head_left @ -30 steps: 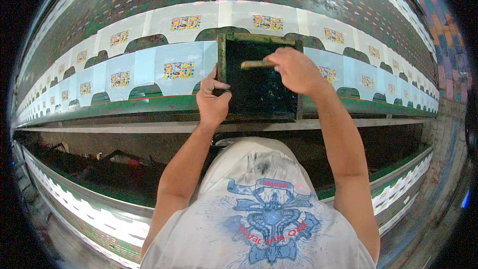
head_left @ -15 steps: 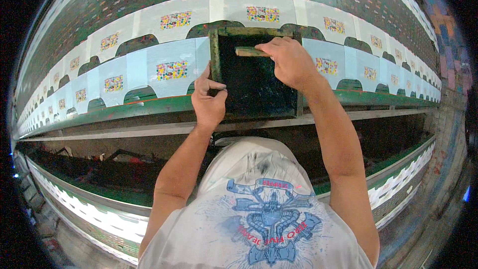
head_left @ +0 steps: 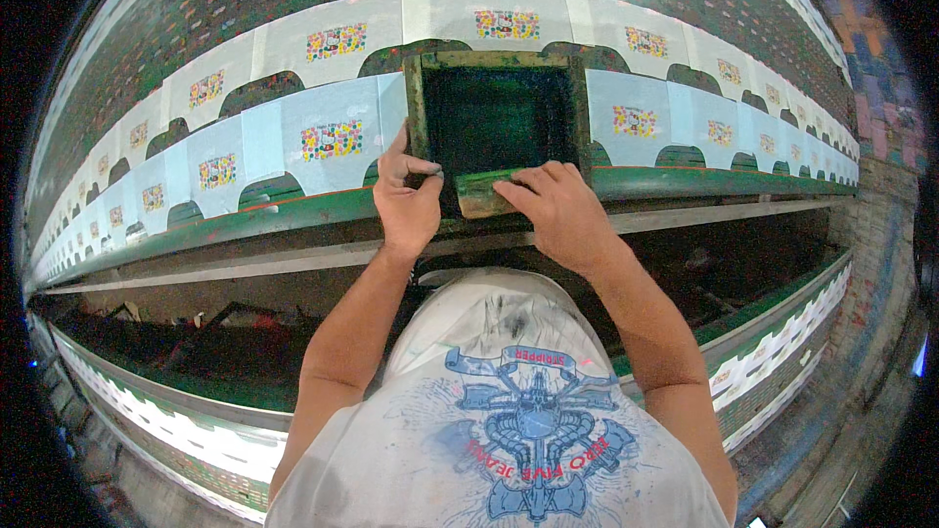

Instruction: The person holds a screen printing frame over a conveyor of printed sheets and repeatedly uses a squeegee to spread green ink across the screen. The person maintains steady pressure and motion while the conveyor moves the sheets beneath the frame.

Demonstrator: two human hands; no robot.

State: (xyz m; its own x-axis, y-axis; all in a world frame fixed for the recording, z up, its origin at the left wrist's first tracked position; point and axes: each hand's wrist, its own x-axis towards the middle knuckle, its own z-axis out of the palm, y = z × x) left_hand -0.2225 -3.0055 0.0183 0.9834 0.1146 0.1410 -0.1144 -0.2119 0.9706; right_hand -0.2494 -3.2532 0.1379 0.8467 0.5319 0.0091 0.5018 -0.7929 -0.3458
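A wooden screen-printing frame [head_left: 494, 60] with a dark, wet-looking mesh [head_left: 494, 122] lies over the row of pale blue cut pieces [head_left: 262, 142]. At its left rail, my left hand [head_left: 407, 203] grips the near corner, index finger stretched along the wood and the other fingers curled. My right hand [head_left: 569, 215] is closed on a squeegee [head_left: 481, 199], a short wooden-backed blade with green on its upper edge. The squeegee sits tilted at the frame's near end, close to my left fingertips. Whatever lies beneath the mesh is hidden.
The long green table [head_left: 323, 198] carries rows of pale pieces with multicoloured dotted prints, and white pieces [head_left: 460, 5] lie farther back. A pale rail [head_left: 284, 259] runs along the near edge. Another table with white pieces [head_left: 186, 430] stands behind me. A walkway [head_left: 851, 332] is at right.
My right hand has drawn the squeegee from the frame's far end to its near end. My left hand has stayed at the left rail. The view has shifted slightly.
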